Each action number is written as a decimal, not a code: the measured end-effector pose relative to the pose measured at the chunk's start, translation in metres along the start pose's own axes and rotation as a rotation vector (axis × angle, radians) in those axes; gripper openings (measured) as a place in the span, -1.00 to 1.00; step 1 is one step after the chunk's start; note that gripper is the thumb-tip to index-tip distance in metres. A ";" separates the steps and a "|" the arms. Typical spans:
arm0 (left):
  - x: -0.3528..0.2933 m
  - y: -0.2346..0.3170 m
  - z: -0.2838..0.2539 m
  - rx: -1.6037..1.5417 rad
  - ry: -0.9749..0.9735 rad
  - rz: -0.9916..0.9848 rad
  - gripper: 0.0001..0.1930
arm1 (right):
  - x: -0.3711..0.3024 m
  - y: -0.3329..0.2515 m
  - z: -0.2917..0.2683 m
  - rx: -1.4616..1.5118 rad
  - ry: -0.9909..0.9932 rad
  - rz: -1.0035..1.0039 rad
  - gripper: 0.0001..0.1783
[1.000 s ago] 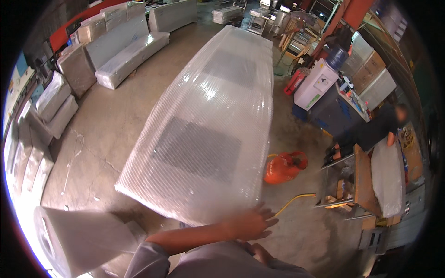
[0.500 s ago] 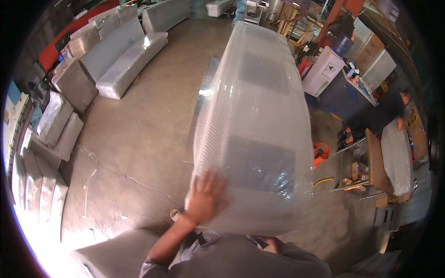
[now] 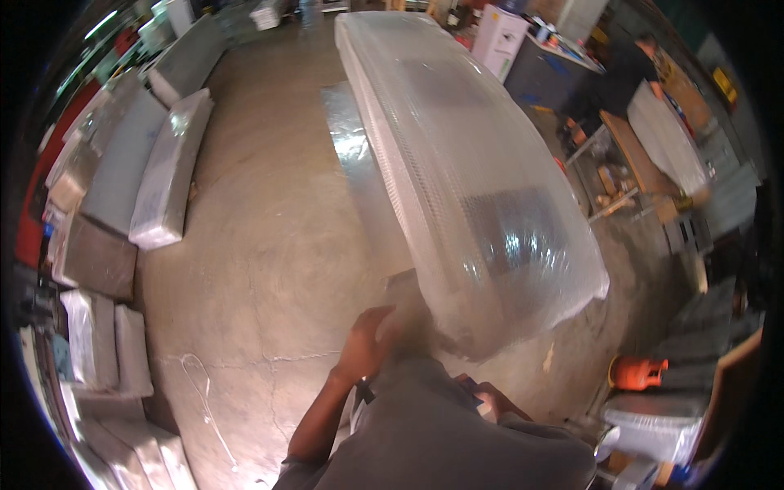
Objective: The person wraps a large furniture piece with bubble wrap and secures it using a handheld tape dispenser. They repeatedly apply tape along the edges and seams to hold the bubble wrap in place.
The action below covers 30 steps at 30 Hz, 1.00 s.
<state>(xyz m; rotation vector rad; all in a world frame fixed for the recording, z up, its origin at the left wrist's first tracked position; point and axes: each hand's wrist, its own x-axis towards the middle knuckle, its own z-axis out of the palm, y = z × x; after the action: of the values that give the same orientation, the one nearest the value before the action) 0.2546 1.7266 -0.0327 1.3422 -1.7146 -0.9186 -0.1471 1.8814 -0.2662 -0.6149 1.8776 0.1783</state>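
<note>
The long wrapped bundle [image 3: 457, 155] lies ahead of your unclenched left hand [image 3: 365, 345] and your right hand [image 3: 496, 398], whose grip I cannot tell.

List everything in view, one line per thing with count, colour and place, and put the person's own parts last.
Long plastic-wrapped item: 1, whitish, centre
Shiny sheet: 1, silvery, floor, left of the item
Wrapped pieces: several, grey and whitish, left side
Cord: 1, white, floor, lower left
Water dispenser: 1, white, top right of centre
Cabinet: 1, dark grey-blue, beside the dispenser
Co-worker: 1, dark clothing, upper right
Table: 1, brown top, right
Cylinder: 1, orange, lower right
Rim clutter: uncountable, too dark or blurred
Left hand: 1, bare, near the item's close end
Right hand: 1, bare, partly hidden by the torso
</note>
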 end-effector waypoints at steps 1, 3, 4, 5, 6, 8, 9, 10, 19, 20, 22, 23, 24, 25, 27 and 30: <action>0.005 -0.006 -0.005 0.009 -0.024 0.007 -0.59 | -0.008 0.001 0.020 0.043 0.005 -0.022 -0.10; 0.017 -0.015 -0.012 -0.086 -0.148 -0.111 -0.60 | -0.017 -0.001 0.053 0.081 0.060 -0.019 -0.06; 0.023 -0.019 -0.015 -0.128 -0.209 -0.167 -0.61 | -0.020 -0.003 0.064 0.125 0.016 -0.030 -0.01; 0.030 -0.023 -0.018 -0.096 -0.241 -0.098 -0.61 | -0.024 -0.006 0.070 0.149 -0.010 0.006 0.05; 0.039 -0.026 -0.020 -0.070 -0.273 -0.022 -0.61 | -0.026 -0.010 0.078 0.179 -0.035 0.043 0.11; 0.056 -0.035 -0.029 -0.051 -0.340 0.042 -0.62 | -0.029 -0.019 0.093 0.319 -0.084 0.011 0.04; 0.065 -0.040 -0.035 -0.054 -0.374 0.030 -0.62 | -0.022 -0.034 0.105 0.244 -0.036 0.084 0.00; 0.075 -0.045 -0.040 -0.071 -0.408 0.006 -0.63 | -0.014 -0.048 0.115 0.195 -0.004 0.177 -0.04; 0.254 -0.068 -0.057 0.255 -0.393 0.843 -0.63 | 0.060 -0.167 0.221 0.434 0.066 0.182 -0.16; 0.276 -0.062 -0.053 0.258 -0.400 0.969 -0.62 | 0.059 -0.183 0.231 0.543 0.097 0.138 -0.14; 0.312 -0.049 -0.041 0.310 -0.460 1.129 -0.58 | 0.053 -0.214 0.242 0.721 0.147 0.196 -0.10; 0.329 -0.043 -0.031 0.327 -0.500 1.209 -0.57 | 0.043 -0.230 0.249 0.821 0.196 0.217 -0.09; 0.344 -0.039 -0.019 0.357 -0.563 1.259 -0.56 | 0.031 -0.244 0.256 0.917 0.249 0.245 -0.08; 0.358 -0.038 -0.009 0.349 -0.635 1.316 -0.55 | 0.016 -0.256 0.262 1.005 0.308 0.276 -0.06; 0.380 -0.042 0.007 0.218 -0.698 1.419 -0.57 | -0.018 -0.281 0.273 1.007 0.433 0.377 -0.08; 0.400 -0.058 0.021 0.067 -0.767 1.527 -0.63 | -0.073 -0.322 0.288 1.053 0.571 0.471 -0.10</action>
<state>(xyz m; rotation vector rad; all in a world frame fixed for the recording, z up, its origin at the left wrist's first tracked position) 0.1968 1.3256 -0.0410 -0.5938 -2.5435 -0.3766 0.2695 1.7460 -0.2590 0.5600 2.2754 -0.7237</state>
